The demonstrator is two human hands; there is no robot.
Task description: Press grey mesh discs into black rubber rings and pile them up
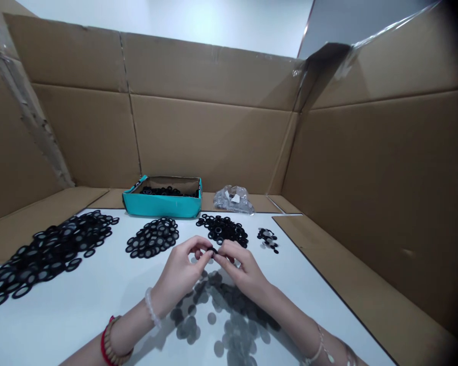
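Both hands meet over the middle of the white table. My left hand (189,262) and my right hand (242,264) pinch a small black ring (212,250) between thumbs and fingers; the fingertips hide part of it. Below the hands lie many loose, thin grey translucent discs (211,318), some in the shadow of my right arm. Just beyond the hands is a pile of black rings (225,229). Left of it sits a pile of black rings with pale centres (152,238).
A long heap of black rings with grey centres (57,249) covers the left side. At the back stand a teal box (162,206) holding black rings and a crumpled clear plastic bag (234,199). A small cluster of black and grey pieces (267,239) lies right. Cardboard walls (213,137) enclose the table.
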